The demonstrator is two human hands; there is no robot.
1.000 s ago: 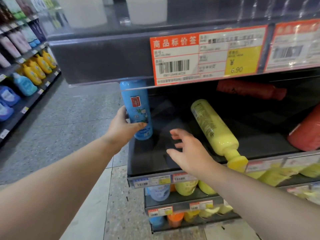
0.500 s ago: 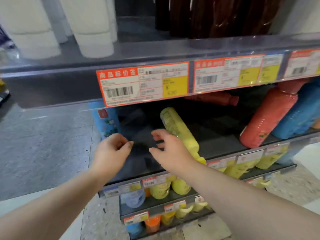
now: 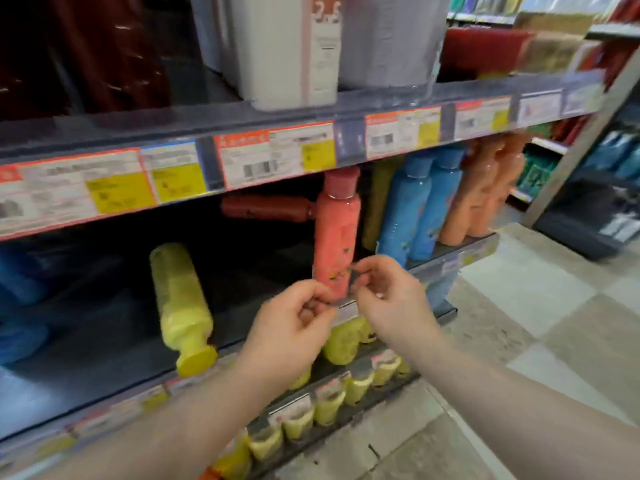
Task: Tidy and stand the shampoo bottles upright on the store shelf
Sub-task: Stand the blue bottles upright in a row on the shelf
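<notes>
Attention has swung right along the dark metal store shelf point(image 3: 104, 344). A second ago the left hand point(image 3: 291, 327) gripped an upright blue plastic bottle at the shelf's left end. Half a second ago it had let go, and both hands hung empty over the bare middle. Now that blue bottle point(image 3: 20, 271) is a blur at the far left, and both hands have moved to the tall coral-pink plastic bottle with a pink cap point(image 3: 336, 230).

That suggests the blue one is settled and the pink one is next. It stands at the near edge of the shelf, close to upright, just left of the row of standing blue bottles point(image 3: 419, 206) and orange bottles point(image 3: 485, 188).

The hands flank its lower part, with the left hand near and left of the base and the right hand point(image 3: 391, 299) just right of it. Each has its fingers half curled with the thumb drawn close, and I see nothing held in either. The fingertips are smeared by motion, so I cannot tell whether they touch the bottle yet.

Two bottles lie flat. The long yellow plastic bottle point(image 3: 180, 299) is well left of the hands, cap at the near edge. The dark red bottle point(image 3: 266, 207) lies across the back, behind the pink one.
</notes>
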